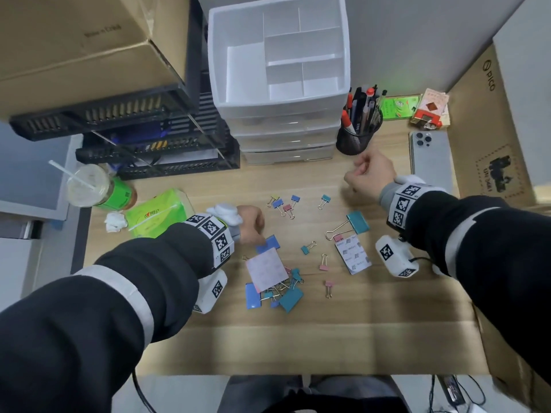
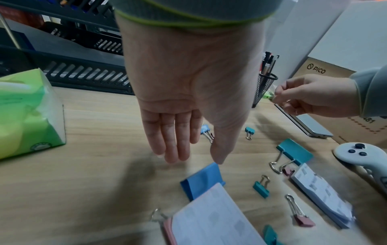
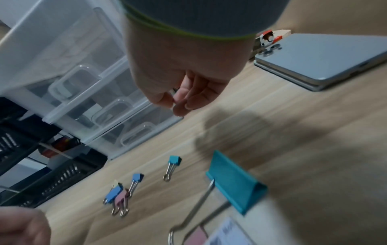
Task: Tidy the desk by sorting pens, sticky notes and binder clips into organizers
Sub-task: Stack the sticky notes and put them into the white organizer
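Observation:
My left hand hangs over the desk with straight fingers, its thumb tip just above a large blue binder clip; it holds nothing. That clip lies against a pink-backed sticky-note pad, with a pile of clips below the pad. My right hand hovers beside the black mesh pen holder, its thumb and fingertips pinching something small, seemingly a small binder clip, mostly hidden. A large teal clip, a second note pad and small clips lie between my hands.
A white drawer organizer with an empty divided top stands at the back. Stacked black trays, a green tissue pack and a cup stand left. A phone and a cardboard box are right.

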Motion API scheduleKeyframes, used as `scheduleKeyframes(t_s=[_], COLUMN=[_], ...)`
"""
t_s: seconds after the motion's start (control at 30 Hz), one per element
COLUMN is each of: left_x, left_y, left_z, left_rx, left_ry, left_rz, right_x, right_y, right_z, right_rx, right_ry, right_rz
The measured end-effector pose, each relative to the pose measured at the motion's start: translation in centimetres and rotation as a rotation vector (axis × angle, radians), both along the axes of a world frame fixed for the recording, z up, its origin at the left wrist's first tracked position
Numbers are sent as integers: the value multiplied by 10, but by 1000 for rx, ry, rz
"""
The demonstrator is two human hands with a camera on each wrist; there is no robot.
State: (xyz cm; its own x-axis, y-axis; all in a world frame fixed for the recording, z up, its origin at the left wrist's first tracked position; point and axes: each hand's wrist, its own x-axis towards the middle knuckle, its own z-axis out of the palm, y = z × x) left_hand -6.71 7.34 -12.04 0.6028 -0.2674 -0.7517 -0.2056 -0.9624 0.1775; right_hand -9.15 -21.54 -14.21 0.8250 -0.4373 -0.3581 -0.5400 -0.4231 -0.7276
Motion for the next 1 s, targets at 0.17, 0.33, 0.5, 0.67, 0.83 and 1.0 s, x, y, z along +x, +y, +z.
scheduleKeyframes(t_s=[0.17,0.33,0.5,0.67,0.83,1.0], left_x=[-19,-37,-44,-52,-45,-41], left_y=[7,14,18,18,20,21], left_z=[-9,-20,-28,-22,-20,-11], left_rx=[50,50,31,79,62,-85], left_ry=[19,4,-59,-36,39,10], left_rz=[-69,-149,-72,-55,-65,-38], right_x=[-43,-75,-86,-95,-91,-83], right_y=[18,31,33,33,32,35], right_z=[-6,-16,-19,-21,-11,-1], right_rx=[-60,-289,-371,-396,-347,-435], right_ry=[205,338,244,324,404,541], right_rz=[556,920,959,979,1006,1152])
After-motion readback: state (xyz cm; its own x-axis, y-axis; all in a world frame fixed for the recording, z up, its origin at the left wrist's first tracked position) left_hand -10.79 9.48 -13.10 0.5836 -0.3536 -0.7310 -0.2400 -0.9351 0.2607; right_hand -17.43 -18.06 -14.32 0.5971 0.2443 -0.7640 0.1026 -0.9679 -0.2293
